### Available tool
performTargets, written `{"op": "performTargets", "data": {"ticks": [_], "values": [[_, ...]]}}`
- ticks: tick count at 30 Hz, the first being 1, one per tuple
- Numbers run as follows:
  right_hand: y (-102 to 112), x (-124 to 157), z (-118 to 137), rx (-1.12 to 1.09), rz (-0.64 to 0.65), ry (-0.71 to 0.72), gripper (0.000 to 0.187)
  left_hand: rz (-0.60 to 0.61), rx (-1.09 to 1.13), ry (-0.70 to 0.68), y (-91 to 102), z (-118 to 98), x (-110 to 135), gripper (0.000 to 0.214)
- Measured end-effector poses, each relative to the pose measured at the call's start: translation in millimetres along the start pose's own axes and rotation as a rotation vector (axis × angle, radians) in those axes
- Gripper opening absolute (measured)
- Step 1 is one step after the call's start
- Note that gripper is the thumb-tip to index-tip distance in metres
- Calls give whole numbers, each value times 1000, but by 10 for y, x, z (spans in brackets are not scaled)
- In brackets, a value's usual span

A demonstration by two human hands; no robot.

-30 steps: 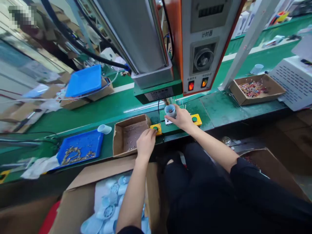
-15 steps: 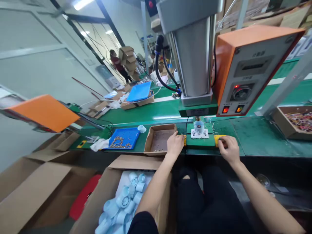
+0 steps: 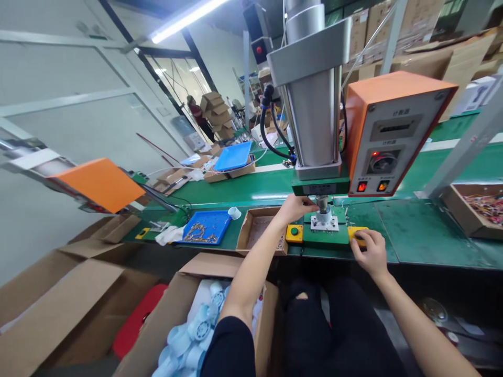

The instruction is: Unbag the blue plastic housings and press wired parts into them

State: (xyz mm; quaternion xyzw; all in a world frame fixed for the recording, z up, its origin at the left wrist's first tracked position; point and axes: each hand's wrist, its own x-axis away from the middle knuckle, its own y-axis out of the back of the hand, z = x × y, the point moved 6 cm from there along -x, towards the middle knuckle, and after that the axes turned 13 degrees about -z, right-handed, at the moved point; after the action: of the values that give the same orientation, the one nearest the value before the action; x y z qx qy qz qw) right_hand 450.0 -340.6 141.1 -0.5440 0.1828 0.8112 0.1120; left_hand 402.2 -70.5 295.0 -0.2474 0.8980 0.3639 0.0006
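A press machine (image 3: 314,115) stands on the green bench, its ram down on a small pale blue plastic cup (image 3: 324,213) seated on a white fixture plate. My left hand (image 3: 294,207) reaches to the cup's left side, fingers curled toward it; whether it grips the cup I cannot tell. My right hand (image 3: 367,250) lies on the right yellow button box (image 3: 356,232), fingers pressed down. The left yellow button box (image 3: 294,233) with its green button is uncovered.
An orange control box (image 3: 393,131) sits right of the press. A cardboard tray (image 3: 259,230) and a blue tray of small metal parts (image 3: 206,226) lie to the left. A carton of pale blue cups (image 3: 196,330) stands by my knees. Another cardboard box (image 3: 475,207) is at right.
My left hand left the left button box and moved up to the cup under the press. The ram has come down onto the cup. My right hand stays on the right button.
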Motion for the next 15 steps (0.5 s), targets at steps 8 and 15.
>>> {"op": "performTargets", "data": {"ticks": [8,15], "values": [[10,-20,50,42,-6,24,8,82,-28,-18,-186,-28,-57,23],[17,-11,44,45,-6,24,8,109,-278,-132,-359,-187,-158,14]]}}
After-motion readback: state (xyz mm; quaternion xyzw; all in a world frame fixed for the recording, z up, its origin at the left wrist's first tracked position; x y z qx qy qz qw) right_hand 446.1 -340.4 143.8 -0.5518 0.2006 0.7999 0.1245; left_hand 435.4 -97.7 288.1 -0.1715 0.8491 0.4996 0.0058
